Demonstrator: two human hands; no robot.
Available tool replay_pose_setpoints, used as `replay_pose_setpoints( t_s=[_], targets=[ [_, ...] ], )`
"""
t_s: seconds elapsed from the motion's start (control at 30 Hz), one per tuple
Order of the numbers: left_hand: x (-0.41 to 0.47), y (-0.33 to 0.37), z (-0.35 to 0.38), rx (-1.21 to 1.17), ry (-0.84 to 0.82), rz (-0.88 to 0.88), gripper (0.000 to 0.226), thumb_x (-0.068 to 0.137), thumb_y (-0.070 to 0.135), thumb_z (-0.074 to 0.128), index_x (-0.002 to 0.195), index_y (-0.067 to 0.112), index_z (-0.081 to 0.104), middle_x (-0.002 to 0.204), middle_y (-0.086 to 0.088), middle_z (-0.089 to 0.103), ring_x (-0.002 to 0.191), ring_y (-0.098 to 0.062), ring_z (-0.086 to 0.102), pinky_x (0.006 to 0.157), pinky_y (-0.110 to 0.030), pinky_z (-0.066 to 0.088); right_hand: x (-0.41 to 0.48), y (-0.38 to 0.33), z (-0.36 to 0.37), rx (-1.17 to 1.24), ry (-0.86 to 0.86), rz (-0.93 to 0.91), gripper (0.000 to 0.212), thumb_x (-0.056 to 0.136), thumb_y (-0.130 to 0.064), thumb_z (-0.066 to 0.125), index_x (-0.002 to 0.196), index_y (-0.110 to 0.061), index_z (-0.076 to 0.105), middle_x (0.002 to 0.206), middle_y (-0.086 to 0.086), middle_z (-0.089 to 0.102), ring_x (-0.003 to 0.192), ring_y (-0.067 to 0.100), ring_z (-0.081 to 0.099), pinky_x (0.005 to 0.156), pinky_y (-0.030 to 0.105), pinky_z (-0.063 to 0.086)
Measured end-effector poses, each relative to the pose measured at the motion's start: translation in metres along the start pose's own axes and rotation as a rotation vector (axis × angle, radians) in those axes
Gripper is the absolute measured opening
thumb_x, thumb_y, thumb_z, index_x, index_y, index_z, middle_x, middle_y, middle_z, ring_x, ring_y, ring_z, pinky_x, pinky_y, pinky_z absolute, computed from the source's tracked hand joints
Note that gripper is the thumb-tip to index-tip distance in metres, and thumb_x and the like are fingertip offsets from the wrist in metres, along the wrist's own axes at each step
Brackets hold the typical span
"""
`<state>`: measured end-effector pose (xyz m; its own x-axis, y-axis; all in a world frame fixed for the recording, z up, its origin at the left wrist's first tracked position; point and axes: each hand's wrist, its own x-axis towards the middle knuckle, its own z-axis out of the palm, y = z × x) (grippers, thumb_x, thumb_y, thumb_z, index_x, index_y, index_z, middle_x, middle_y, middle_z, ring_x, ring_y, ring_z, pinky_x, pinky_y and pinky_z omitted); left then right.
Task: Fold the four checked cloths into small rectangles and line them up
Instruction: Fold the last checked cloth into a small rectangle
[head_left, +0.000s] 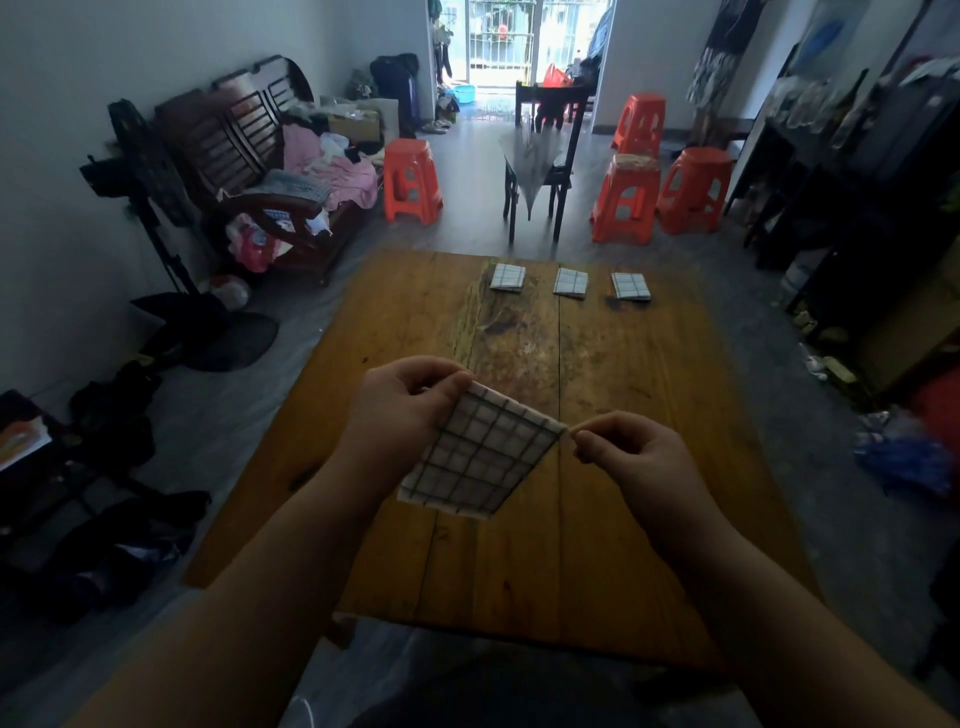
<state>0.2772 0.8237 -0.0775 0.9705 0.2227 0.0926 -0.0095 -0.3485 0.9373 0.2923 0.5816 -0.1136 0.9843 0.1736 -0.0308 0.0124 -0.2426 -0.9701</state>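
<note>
I hold a white checked cloth (480, 452) in the air above the wooden table (623, 519). It hangs as a partly folded rectangle. My left hand (400, 410) pinches its upper left corner, and my right hand (623, 447) pinches its upper right corner. Three folded checked cloths lie in a row near the table's far edge: one at the left (507, 277), one in the middle (570, 283) and one at the right (630, 286), each a small rectangle with gaps between them.
Beyond the table stand several orange plastic stools (626, 200) and a dark chair (540, 156). A wooden bench heaped with clothes (270, 171) and a standing fan (145, 166) are at the left. Dark shelves (857, 182) line the right wall.
</note>
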Motion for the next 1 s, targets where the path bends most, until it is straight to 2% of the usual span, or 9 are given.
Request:
replay_pose_setpoints(
  t_s=[0.17,0.23,0.33,0.4,0.5,0.57,0.73,0.83,1.0],
  targets=[
    [0.000,0.003,-0.008,0.109,-0.049,0.049,0.010,0.091,0.023,0.067,0.087,0.029,0.074,0.086,0.015,0.071,0.085,0.006,0.062,0.068,-0.015,0.045,0.001,-0.001,0.001,-0.087,0.067,-0.081,0.009,0.095,-0.015,0.065,0.098,-0.022,0.069,0.097,-0.004,0.070,0.091,0.002,0.066,0.074,0.021,0.054],
    [-0.001,0.004,-0.002,0.167,-0.124,0.060,0.011,0.090,0.023,0.069,0.085,0.032,0.073,0.087,0.015,0.071,0.083,0.005,0.062,0.065,-0.012,0.044,0.002,-0.007,0.008,-0.148,0.036,-0.144,0.014,0.094,-0.017,0.065,0.103,-0.028,0.065,0.104,-0.011,0.067,0.096,-0.001,0.063,0.075,0.017,0.054],
    [-0.004,0.003,0.008,0.198,-0.212,0.072,0.013,0.090,0.025,0.070,0.083,0.036,0.072,0.086,0.013,0.072,0.082,0.001,0.064,0.068,-0.016,0.048,0.006,-0.013,0.021,-0.326,-0.076,-0.219,0.021,0.093,-0.028,0.066,0.113,-0.031,0.064,0.112,-0.018,0.064,0.104,-0.002,0.060,0.083,0.021,0.054],
    [-0.005,0.003,0.012,0.210,-0.244,0.092,0.011,0.089,0.025,0.071,0.084,0.035,0.072,0.087,0.013,0.072,0.084,-0.001,0.065,0.072,-0.022,0.052,0.007,-0.018,0.028,-0.427,-0.160,-0.234,0.018,0.094,-0.034,0.064,0.112,-0.033,0.065,0.104,-0.018,0.066,0.097,-0.002,0.061,0.079,0.022,0.054],
    [-0.006,0.003,0.017,0.209,-0.259,0.138,0.007,0.089,0.024,0.071,0.088,0.031,0.074,0.089,0.013,0.073,0.087,-0.001,0.066,0.078,-0.024,0.055,0.009,-0.023,0.035,-0.497,-0.181,-0.263,0.010,0.097,-0.035,0.059,0.090,-0.039,0.065,0.080,-0.017,0.066,0.075,-0.003,0.061,0.062,0.020,0.048],
    [-0.005,0.001,0.020,0.189,-0.231,0.147,0.006,0.089,0.026,0.071,0.094,0.027,0.074,0.089,0.012,0.073,0.086,-0.001,0.067,0.077,-0.024,0.056,0.011,-0.023,0.035,-0.481,-0.157,-0.259,0.020,0.098,-0.032,0.058,0.079,-0.037,0.065,0.071,-0.014,0.064,0.069,0.000,0.061,0.058,0.021,0.044],
    [-0.003,-0.009,0.019,0.279,-0.328,0.064,0.012,0.092,0.031,0.067,0.100,0.026,0.075,0.090,0.014,0.073,0.087,0.000,0.067,0.079,-0.027,0.055,0.015,-0.020,0.023,-0.313,-0.110,-0.170,0.016,0.097,-0.028,0.061,0.087,-0.027,0.072,0.078,-0.009,0.069,0.073,0.005,0.064,0.061,0.023,0.049],
    [-0.002,-0.012,0.019,0.302,-0.350,0.025,0.014,0.093,0.031,0.065,0.099,0.025,0.076,0.089,0.012,0.073,0.086,-0.002,0.066,0.079,-0.029,0.058,0.016,-0.019,0.016,-0.280,-0.119,-0.167,0.013,0.096,-0.026,0.062,0.090,-0.028,0.073,0.083,-0.008,0.071,0.079,0.006,0.065,0.067,0.033,0.057],
    [0.003,-0.008,0.024,0.313,-0.358,0.017,0.012,0.093,0.033,0.067,0.096,0.028,0.077,0.085,0.014,0.073,0.083,-0.001,0.066,0.070,-0.019,0.050,0.017,-0.021,0.015,-0.306,-0.113,-0.179,0.013,0.096,-0.031,0.062,0.089,-0.032,0.073,0.082,-0.013,0.070,0.078,0.005,0.065,0.069,0.037,0.059]
  ],
)
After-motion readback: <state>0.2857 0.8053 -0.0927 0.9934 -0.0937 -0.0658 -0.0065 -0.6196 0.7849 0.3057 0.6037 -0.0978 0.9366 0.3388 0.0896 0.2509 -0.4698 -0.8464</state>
